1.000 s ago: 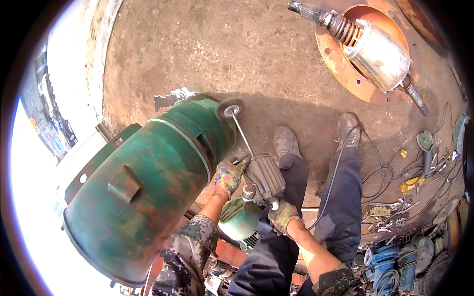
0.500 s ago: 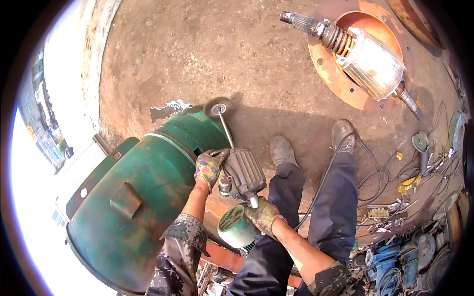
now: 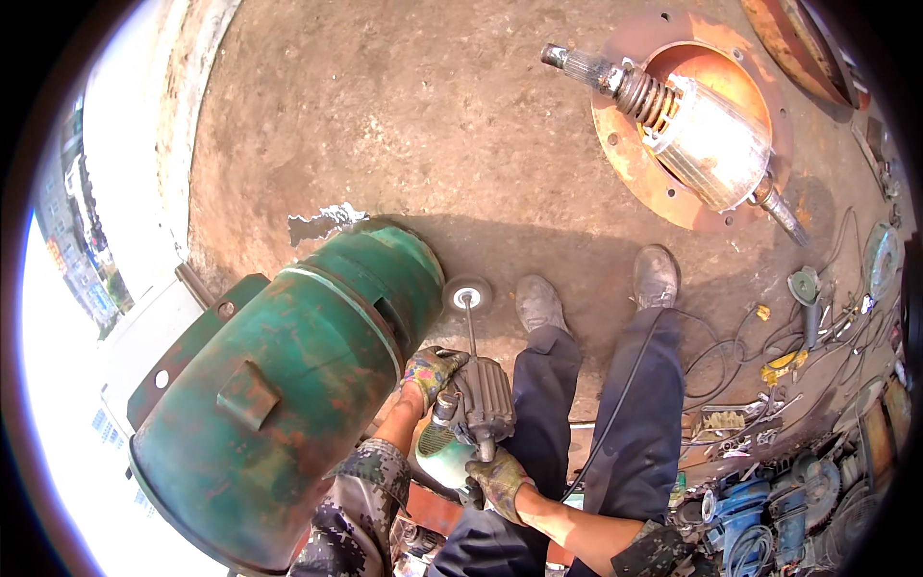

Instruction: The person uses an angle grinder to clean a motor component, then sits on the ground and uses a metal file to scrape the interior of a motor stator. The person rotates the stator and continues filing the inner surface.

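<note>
Both my gloved hands hold a long-shafted electric grinder. My left hand [image 3: 433, 373] is closed on the side of its grey ribbed body [image 3: 488, 396]; my right hand [image 3: 500, 484] grips the rear end. A thin shaft runs forward to a round grinding wheel [image 3: 468, 294], whose rim looks blurred. The wheel is beside the far end of a large green cylindrical housing [image 3: 279, 375], with a narrow gap showing between them. Rust patches and a raised block mark the housing, which lies on its side to my left. Under the grinder's rear sits a smaller green machine with a grille [image 3: 444, 454].
At the far right a metal rotor [image 3: 716, 144] lies across a rusty flanged ring [image 3: 625, 144]. A black cable [image 3: 630, 385] runs by my legs. Further right are an angle grinder [image 3: 808, 298], wrenches, coiled cables and blue power tools [image 3: 745, 514].
The grinder has come back toward me and its wheel has shifted right, away from the housing's far end. Both hands have moved with it, keeping their hold. The whole view has shifted slightly.
</note>
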### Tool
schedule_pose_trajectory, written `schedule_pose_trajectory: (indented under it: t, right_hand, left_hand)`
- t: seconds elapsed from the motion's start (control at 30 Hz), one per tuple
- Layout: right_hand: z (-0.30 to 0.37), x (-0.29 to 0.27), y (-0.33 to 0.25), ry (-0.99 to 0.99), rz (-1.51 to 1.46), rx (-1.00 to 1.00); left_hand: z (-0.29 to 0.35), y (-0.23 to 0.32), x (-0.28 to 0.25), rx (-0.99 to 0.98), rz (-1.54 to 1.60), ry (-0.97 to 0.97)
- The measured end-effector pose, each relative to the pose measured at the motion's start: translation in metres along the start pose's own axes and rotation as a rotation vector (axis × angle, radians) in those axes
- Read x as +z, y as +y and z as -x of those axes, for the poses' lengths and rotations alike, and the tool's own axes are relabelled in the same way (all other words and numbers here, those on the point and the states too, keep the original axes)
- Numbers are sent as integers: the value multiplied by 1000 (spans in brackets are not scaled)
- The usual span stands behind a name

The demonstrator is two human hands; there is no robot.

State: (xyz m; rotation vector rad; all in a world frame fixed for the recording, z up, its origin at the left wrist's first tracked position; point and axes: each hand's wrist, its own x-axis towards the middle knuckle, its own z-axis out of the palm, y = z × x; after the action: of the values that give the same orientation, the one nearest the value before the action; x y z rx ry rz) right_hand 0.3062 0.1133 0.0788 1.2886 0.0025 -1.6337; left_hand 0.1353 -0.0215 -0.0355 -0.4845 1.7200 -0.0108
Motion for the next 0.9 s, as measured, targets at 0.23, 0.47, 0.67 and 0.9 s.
schedule_pose_trajectory:
  t: [0.23,0.47,0.67,0.9]
  right_hand:
    - [-22,41,-12,-79,-57,-24]
    - [-30,60,-85,-94,-16,-116]
    - [-20,55,-103,83,338,-156]
    - [36,-45,-104,200,460,90]
  left_hand:
    - [8,54,-53,-52,-7,24]
    - [-8,96,-117,74,-88,188]
    - [-26,47,-115,84,164,257]
    - [21,55,-16,135,192,162]
